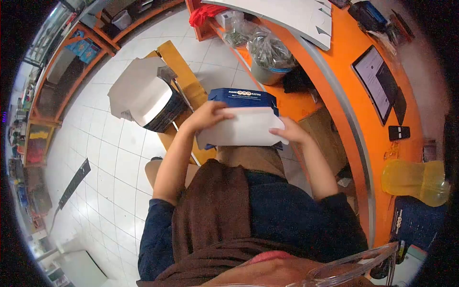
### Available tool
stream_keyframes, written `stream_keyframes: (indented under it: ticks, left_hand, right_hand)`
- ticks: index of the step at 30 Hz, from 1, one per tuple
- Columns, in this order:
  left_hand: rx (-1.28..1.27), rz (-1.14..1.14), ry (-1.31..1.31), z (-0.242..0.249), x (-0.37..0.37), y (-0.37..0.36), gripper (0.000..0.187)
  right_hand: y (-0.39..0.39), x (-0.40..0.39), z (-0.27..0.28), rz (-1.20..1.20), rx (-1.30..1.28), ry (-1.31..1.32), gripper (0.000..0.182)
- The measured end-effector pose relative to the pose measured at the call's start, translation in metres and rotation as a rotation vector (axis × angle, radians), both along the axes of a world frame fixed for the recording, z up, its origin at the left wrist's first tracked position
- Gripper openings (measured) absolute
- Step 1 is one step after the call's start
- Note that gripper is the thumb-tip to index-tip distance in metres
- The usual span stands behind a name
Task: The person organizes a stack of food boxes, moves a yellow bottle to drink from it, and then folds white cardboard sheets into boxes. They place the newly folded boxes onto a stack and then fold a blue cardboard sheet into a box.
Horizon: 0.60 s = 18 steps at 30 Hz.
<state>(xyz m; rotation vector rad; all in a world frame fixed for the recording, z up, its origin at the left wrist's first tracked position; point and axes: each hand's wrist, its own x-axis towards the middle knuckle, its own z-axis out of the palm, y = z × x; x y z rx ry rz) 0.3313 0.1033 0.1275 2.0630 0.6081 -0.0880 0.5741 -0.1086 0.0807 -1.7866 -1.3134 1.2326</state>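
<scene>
A dark blue cardboard food box (244,97) with white inner faces and printed lettering rests across my lap, partly folded. One plain white panel (239,129) of it faces up toward me. My left hand (210,116) is closed on the panel's upper left, with thumb and fingertips over the white surface. At the right end, my right hand (291,131) grips the box edge, its thumb on top of the panel and the other fingers partly hidden. To the left, an opened box (158,95), white inside and dark outside, sits on a wooden bench (179,67).
An orange counter (344,71) curves along the right, bearing a tablet (377,83), a phone (399,133) and a yellow bottle (416,182). A bucket (270,74) with plastic bags stands on a lower shelf. White floor tiles (110,167) and shelving (62,81) lie left.
</scene>
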Motion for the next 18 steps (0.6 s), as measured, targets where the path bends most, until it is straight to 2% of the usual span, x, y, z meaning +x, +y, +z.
stream_keyframes:
  ticks: [2,4,5,7,8,9,10,11,12,13,15,16,18]
  left_hand:
    - [-0.004,0.083,0.057,-0.03,0.02,0.008,0.059]
    - [-0.039,0.073,0.075,-0.083,0.025,0.018,0.061]
    - [-0.059,0.066,0.084,-0.098,0.026,0.022,0.062]
    - [-0.051,0.127,0.058,-0.089,0.026,0.021,0.067]
    - [-0.048,0.157,0.047,-0.077,0.025,0.019,0.069]
    - [-0.146,0.194,0.096,-0.043,0.021,0.02,0.073]
    - [-0.137,0.218,-0.143,-0.056,0.007,0.03,0.069]
    - [-0.364,0.175,-0.259,-0.033,-0.015,0.036,0.065]
    - [-0.525,0.301,-0.292,-0.048,-0.045,0.044,0.063]
    - [-0.758,0.27,-0.285,-0.034,-0.062,0.046,0.074]
    - [-0.946,-0.062,-0.872,-0.021,-0.092,0.033,0.084]
    - [-0.954,-0.205,-1.033,0.007,-0.091,0.022,0.083]
    - [-0.49,-0.152,-0.924,0.052,-0.102,0.01,0.071]
  right_hand:
    - [0.01,0.015,-0.045,0.022,-0.071,0.027,0.049]
    - [0.016,0.029,-0.097,0.037,-0.167,0.003,0.05]
    - [0.02,0.024,-0.069,0.052,-0.262,0.018,0.051]
    - [0.016,0.024,-0.06,0.003,-0.109,0.09,0.052]
    - [0.012,0.024,-0.058,-0.021,-0.033,0.126,0.053]
    - [0.011,0.021,-0.041,-0.041,0.023,0.163,0.054]
    - [0.009,0.019,-0.024,-0.058,0.082,0.198,0.055]
    - [0.008,0.014,-0.002,-0.074,0.138,0.235,0.057]
    - [0.007,0.009,0.015,-0.12,0.213,0.294,0.056]
    - [0.007,0.004,0.031,-0.166,0.289,0.355,0.056]
    - [0.012,-0.009,0.08,-0.254,0.403,0.479,0.055]
    - [0.015,-0.015,0.11,-0.301,0.446,0.54,0.054]
    - [0.027,0.001,0.142,-0.262,0.333,0.458,0.053]
